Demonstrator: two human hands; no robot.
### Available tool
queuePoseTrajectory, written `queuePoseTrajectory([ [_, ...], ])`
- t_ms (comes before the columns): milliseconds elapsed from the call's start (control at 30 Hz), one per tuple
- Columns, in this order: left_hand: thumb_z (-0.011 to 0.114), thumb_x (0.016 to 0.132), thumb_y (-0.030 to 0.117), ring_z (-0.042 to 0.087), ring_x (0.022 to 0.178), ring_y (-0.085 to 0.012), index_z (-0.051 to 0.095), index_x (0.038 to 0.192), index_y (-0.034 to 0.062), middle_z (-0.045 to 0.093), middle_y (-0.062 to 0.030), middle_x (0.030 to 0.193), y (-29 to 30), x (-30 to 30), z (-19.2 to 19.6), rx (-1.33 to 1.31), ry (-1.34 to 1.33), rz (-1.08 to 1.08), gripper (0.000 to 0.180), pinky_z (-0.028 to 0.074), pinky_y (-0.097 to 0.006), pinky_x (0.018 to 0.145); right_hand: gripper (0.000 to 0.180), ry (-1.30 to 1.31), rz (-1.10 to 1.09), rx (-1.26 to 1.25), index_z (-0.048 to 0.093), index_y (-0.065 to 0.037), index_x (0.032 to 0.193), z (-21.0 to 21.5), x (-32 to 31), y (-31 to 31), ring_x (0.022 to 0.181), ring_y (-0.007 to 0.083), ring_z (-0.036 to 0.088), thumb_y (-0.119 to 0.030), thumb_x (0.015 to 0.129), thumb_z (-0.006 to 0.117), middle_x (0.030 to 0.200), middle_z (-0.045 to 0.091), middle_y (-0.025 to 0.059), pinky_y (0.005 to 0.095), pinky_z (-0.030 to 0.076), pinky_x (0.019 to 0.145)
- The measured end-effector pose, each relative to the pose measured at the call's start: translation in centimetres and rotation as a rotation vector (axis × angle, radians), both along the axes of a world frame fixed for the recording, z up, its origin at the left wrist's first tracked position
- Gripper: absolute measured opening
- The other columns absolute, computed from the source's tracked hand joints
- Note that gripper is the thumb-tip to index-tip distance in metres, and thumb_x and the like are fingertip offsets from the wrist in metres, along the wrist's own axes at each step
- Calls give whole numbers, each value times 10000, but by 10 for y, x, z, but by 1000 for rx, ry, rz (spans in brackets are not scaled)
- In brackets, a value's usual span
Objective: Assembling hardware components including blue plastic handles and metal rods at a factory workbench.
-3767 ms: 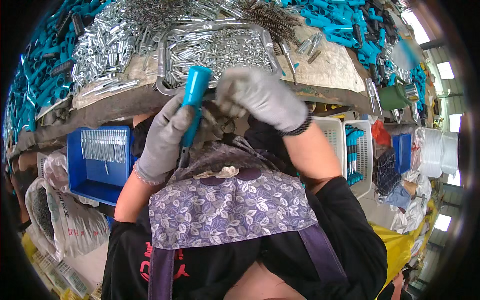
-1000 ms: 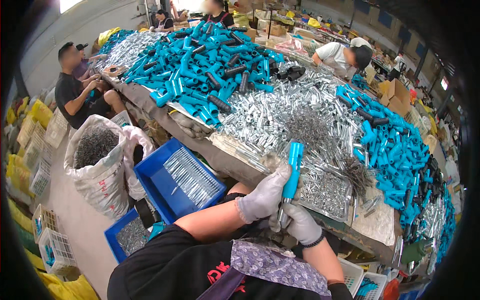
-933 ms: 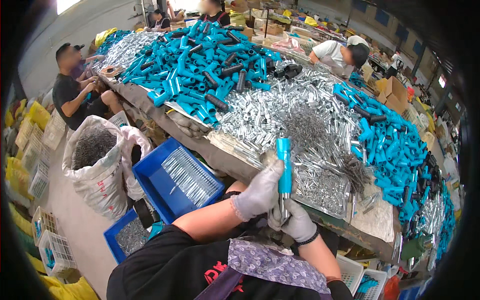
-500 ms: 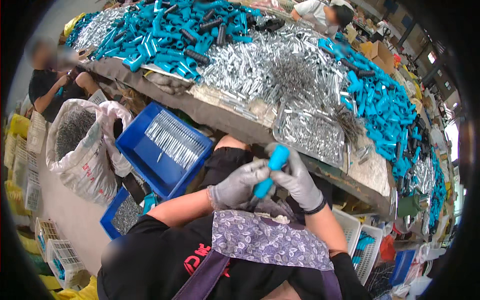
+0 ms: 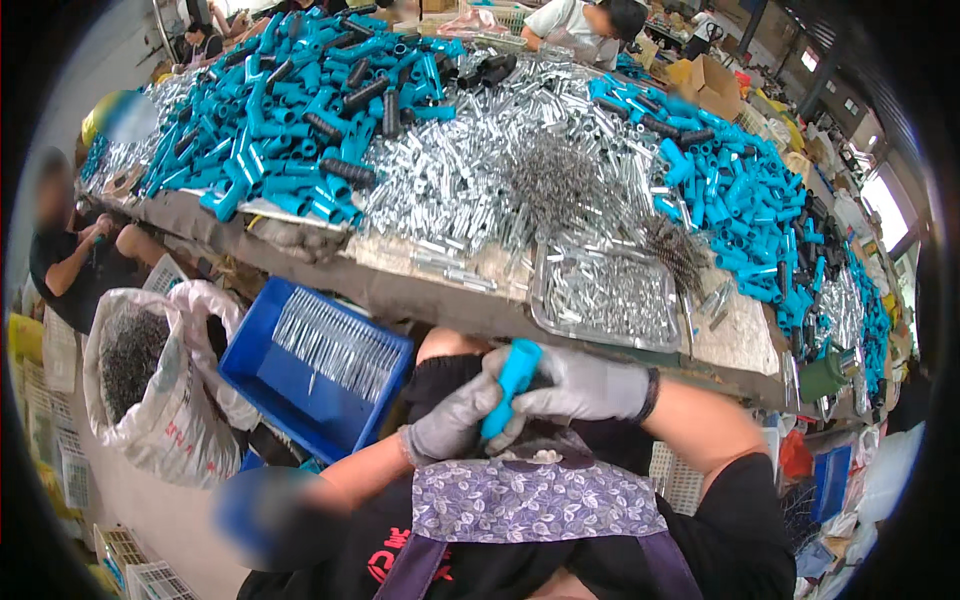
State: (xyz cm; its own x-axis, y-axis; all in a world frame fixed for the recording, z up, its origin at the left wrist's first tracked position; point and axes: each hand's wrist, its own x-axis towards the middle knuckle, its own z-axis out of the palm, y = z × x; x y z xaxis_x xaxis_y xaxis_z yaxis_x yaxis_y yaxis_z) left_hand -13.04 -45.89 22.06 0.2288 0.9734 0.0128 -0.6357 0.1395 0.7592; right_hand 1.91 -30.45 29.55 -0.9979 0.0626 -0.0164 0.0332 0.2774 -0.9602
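Note:
Both gloved hands hold one teal tubular plastic part [image 5: 517,375] in front of my apron. It stands tilted, its wider end up and to the right. The fingers of my left hand [image 5: 455,415] are closed round its lower part. My right hand [image 5: 592,386] comes in from the right, thumb and fingers closed on the middle of the part. Both gloves are grey. Part of the lower end and some fingertips are hidden.
Ahead is a long table with heaps of teal plastic parts [image 5: 285,120], metal tubes [image 5: 440,165] and springs [image 5: 555,180]. A metal tray [image 5: 610,300] of small parts sits at its near edge. On my left are a blue bin [image 5: 300,400] with rows of metal pins and a white sack [image 5: 170,430].
My right forearm has swung outward and now lies more level. The teal part has turned more upright between my hands. The whole view has shifted somewhat.

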Motion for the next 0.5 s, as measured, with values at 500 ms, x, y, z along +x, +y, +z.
queuePoseTrajectory([
  [500, 635, 798, 742, 547, 547, -141, 442, 1303, 151, 602, -56, 768, 95, -130, 1, -61, 44, 417, 801, 407, -252, 454, 507, -499, -81, 1870, 624, -167, 1332, 70, -351, 369, 1388, 284, 407, -320, 848, 646, 1560, 380, 100, 463, 379, 1094],
])
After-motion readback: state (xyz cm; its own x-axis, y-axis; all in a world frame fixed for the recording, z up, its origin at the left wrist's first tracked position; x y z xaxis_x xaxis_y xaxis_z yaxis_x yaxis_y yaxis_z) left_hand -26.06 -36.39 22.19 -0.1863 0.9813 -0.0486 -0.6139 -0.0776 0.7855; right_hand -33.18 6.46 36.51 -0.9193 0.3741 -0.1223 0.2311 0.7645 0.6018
